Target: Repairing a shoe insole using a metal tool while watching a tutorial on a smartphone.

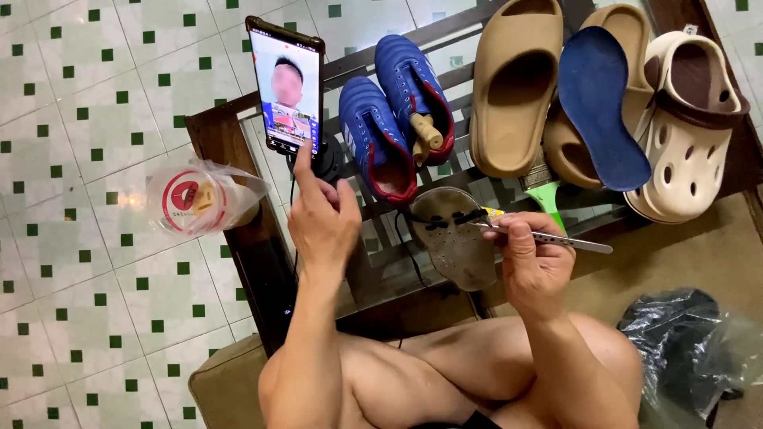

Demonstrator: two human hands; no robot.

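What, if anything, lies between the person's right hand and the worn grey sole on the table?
Nothing visible does. The right hand holds a thin metal tool just right of the grey sole, with the tool's tip at its laced top.

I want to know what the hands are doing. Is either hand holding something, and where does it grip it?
The right hand holds a thin metal tool near its left end, over a worn insole. The left hand holds nothing; its fingertip touches the phone.

glossy phone, matt foam slides, shiny metal tool, wooden table
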